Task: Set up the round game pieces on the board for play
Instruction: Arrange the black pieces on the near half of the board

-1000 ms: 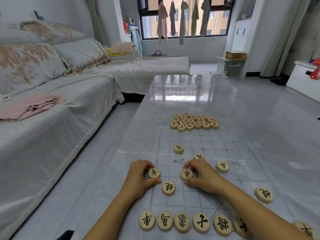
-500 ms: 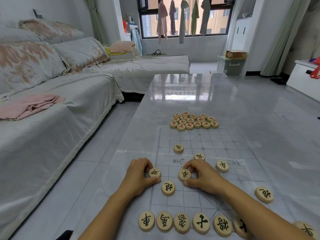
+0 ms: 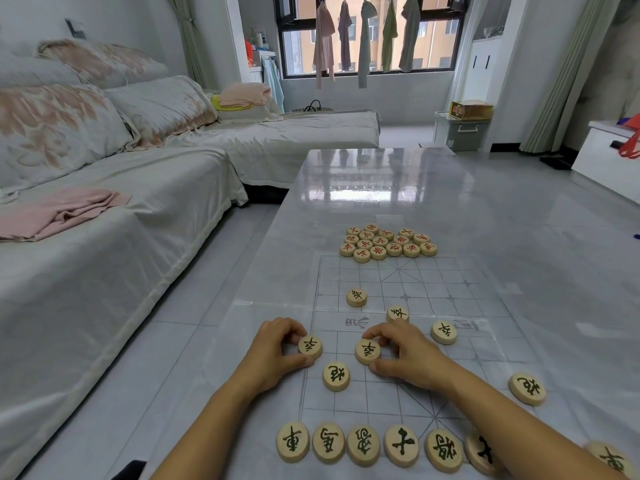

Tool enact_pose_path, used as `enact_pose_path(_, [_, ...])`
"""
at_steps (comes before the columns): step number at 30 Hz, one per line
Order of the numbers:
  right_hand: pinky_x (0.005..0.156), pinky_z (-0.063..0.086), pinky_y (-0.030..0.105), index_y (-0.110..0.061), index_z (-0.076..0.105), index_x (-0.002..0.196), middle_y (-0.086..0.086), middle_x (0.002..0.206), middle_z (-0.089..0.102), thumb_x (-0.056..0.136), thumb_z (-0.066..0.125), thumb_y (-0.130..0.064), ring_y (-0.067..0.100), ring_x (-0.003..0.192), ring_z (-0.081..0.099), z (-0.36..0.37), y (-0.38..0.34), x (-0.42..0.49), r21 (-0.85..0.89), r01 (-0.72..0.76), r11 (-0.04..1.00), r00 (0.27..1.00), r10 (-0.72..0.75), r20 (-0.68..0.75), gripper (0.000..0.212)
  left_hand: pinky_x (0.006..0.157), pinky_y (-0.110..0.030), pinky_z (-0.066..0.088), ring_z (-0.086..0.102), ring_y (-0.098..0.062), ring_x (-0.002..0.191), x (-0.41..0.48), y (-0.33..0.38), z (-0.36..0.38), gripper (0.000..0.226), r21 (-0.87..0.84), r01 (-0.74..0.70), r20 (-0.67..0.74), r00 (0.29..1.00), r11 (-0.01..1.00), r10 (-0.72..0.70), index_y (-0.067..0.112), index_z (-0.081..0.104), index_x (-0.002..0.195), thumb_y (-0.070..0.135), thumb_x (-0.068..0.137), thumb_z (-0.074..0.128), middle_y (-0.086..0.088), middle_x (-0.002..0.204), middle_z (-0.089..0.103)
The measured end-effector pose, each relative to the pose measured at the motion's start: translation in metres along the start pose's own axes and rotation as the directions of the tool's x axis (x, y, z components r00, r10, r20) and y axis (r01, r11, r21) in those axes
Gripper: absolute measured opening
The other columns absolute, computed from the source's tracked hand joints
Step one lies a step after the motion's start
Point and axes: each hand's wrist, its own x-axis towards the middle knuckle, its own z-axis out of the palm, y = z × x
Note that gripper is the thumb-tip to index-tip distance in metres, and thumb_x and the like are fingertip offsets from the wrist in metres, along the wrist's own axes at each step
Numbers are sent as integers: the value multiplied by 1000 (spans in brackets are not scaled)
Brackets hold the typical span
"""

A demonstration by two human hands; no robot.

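A transparent gridded board [image 3: 415,292] lies on the glossy table. My left hand [image 3: 277,351] pinches a round wooden piece with a dark character [image 3: 310,346] at the board's left edge. My right hand [image 3: 405,355] grips a second such piece [image 3: 367,350] one column to the right. A cannon piece [image 3: 336,375] sits just below and between my hands. Three more dark-character pieces [image 3: 356,297] [image 3: 398,313] [image 3: 444,331] lie further out. A row of dark pieces [image 3: 363,445] lines the near edge. A cluster of red-character pieces [image 3: 388,242] sits beyond the board's far edge.
Another dark piece [image 3: 527,388] lies off to the right of the grid. A covered sofa [image 3: 104,209] runs along the left of the table [image 3: 381,181]. A white cabinet [image 3: 609,157] stands at the far right.
Both hands stay on their pieces. The piece under my right hand has slid slightly left; the left one has barely shifted.
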Motion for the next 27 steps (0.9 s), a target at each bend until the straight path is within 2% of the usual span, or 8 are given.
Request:
enact_pose_path(2, [79,36,21,-44,50,110,-12,101,45,76,69,-34,7,96,42,0,0,0,2,4,1000,1000,-4,2,40,76,-13,38,46,-12,96,-1,-1,1,40,3,-6,-16,1000,1000,6,26,54,98,23,68,80,7,96,52])
enact_pose_path(6, [78,35,20,-45,50,110,-13,100,44,76,70,-35,7,96,42,1,1,-1,1,6,1000,1000,-6,-3,40,80,-7,34,42,-10,99,-1,-4,0,50,55,-64,41,997,996,62,28,53,120,27,75,74,5,100,51])
enact_pose_path(10, [78,36,20,-44,50,110,-14,100,44,76,70,-36,8,99,43,1,1,-1,4,8,1000,1000,-8,-3,40,79,-6,33,41,-9,99,0,-4,0,42,68,-69,24,997,995,68,29,56,117,28,78,71,5,102,52])
enact_pose_path(14, [80,36,21,-44,50,110,-13,100,44,76,70,-35,9,101,43,1,1,-2,10,9,1000,1000,-9,-2,41,79,-6,32,40,-7,97,0,-4,2,44,82,-82,17,997,993,81,27,56,120,29,79,70,9,99,50])
enact_pose_path(18, [76,34,20,-42,51,113,-12,100,44,76,70,-35,10,101,43,1,0,-2,2,9,1000,1000,-9,-8,42,80,-4,31,41,-8,99,-1,-4,1,45,85,-97,25,995,992,95,27,56,123,28,80,69,12,98,48])
enact_pose_path(27, [76,34,21,-40,51,116,-8,101,44,77,69,-36,11,98,41,0,-1,-2,-21,15,1000,1000,-15,-1,44,82,-4,31,40,-9,102,-3,-2,0,45,82,-95,36,995,992,93,27,54,124,27,81,68,9,102,49])
